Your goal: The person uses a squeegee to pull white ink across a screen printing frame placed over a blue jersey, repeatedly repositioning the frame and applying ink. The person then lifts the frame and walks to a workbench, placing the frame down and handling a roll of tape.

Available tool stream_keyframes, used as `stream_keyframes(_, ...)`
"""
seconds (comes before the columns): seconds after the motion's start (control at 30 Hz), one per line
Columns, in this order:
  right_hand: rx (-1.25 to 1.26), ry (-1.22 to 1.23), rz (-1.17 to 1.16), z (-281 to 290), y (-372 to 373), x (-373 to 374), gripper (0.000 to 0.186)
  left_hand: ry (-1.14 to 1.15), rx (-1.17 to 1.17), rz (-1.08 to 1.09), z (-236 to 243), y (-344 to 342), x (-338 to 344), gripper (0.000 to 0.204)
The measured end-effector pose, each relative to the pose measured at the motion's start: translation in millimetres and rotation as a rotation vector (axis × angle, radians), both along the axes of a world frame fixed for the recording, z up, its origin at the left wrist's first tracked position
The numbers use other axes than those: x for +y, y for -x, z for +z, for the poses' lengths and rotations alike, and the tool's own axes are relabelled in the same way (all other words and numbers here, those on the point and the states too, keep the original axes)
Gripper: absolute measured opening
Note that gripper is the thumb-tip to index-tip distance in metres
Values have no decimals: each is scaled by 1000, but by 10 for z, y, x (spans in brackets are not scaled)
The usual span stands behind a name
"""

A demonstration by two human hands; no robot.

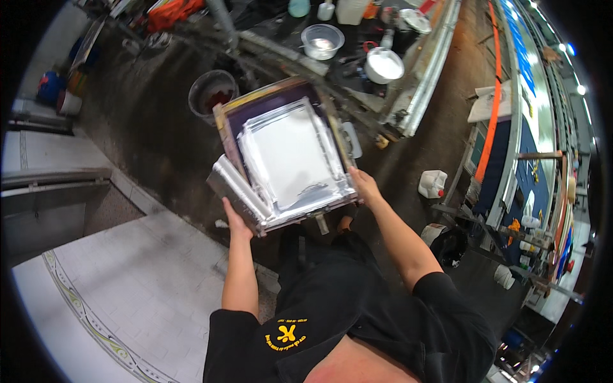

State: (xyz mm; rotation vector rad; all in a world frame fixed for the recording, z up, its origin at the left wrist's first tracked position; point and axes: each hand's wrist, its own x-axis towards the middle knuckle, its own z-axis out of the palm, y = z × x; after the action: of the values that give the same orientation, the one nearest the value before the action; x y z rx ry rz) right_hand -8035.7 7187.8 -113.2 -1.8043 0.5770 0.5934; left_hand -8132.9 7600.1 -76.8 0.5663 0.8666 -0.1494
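A screen-printing frame (332, 119) with a dark mesh border and a white, ink-smeared middle is tilted in front of my body. Along its lower left side lies a long squeegee-like bar (241, 186), its face smeared white. My left hand (237, 221) is closed on the frame's near left corner, right against the bar's lower end; its fingertips are hidden beneath. At the near right corner my right hand (364, 185) grips the frame's edge, fingers partly out of sight underneath. A small block (322, 223) sticks out from the near edge.
Beyond the frame stands a bucket (205, 89) with reddish contents. A worktable at the far side bears a clear bowl (322, 42) and a white-filled pot (384, 66). On the floor to the right is a white jug (433, 184). A long printing table (534, 137) runs along the right.
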Motion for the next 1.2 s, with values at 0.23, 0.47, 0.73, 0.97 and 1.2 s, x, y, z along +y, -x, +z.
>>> stream_keyframes(0.23,134,162,109,389,165,122,67,-8,203,-124,-349,-110,451,98)
stream_keyframes(0.47,175,247,-54,502,1009,-304,65,-267,217,-227,-598,-658,866,108)
stream_keyframes(0.73,415,503,-87,992,2597,-783,61,-164,55,-467,-829,-1290,1062,108)
stream_keyframes(0.97,486,534,-240,994,3482,-635,64,-272,-11,-530,-853,-1245,1147,104)
stream_keyframes(1.2,414,428,-426,908,3863,-749,61,-520,233,-482,-996,-784,1696,131)
